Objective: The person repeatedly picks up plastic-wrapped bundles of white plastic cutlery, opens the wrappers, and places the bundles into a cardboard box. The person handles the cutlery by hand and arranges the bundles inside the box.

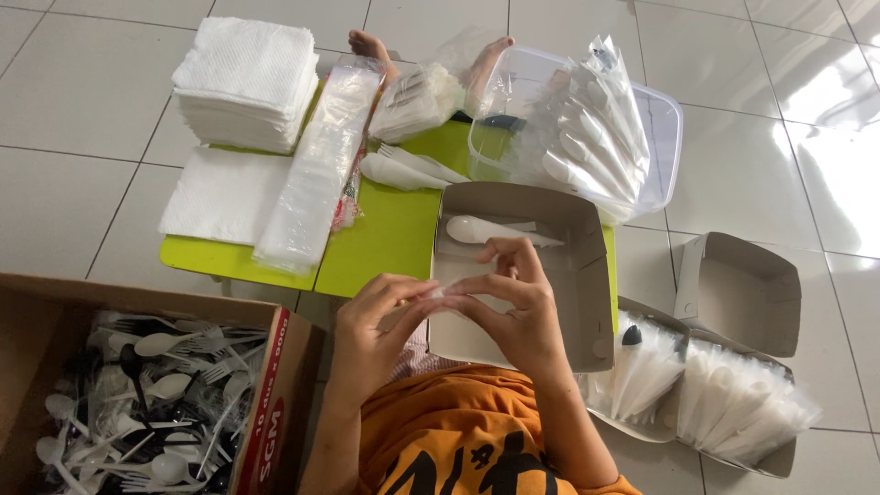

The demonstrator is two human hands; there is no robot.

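Left hand (pixel 371 325): fingers are pinching one end of a small clear plastic sleeve (pixel 440 291).
Right hand (pixel 513 302): fingertips are closing on the other end of the same sleeve.
Sleeve: it is being held over the open brown paper box (pixel 587 275).
Box: a white plastic spoon (pixel 477 229) is lying inside.
Table: the box is sitting on the green table (pixel 390 234), beside a napkin stack (pixel 247 82).

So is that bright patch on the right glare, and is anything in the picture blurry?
In the head view, yes: daylight glares off the glossy floor tiles at upper right, washing them out. The clear plastic tub also catches shine. Both hands look fairly sharp, casting only soft shadows into the open cardboard box. Straight tile lines bow slightly near the edges, suggesting wide-angle distortion.
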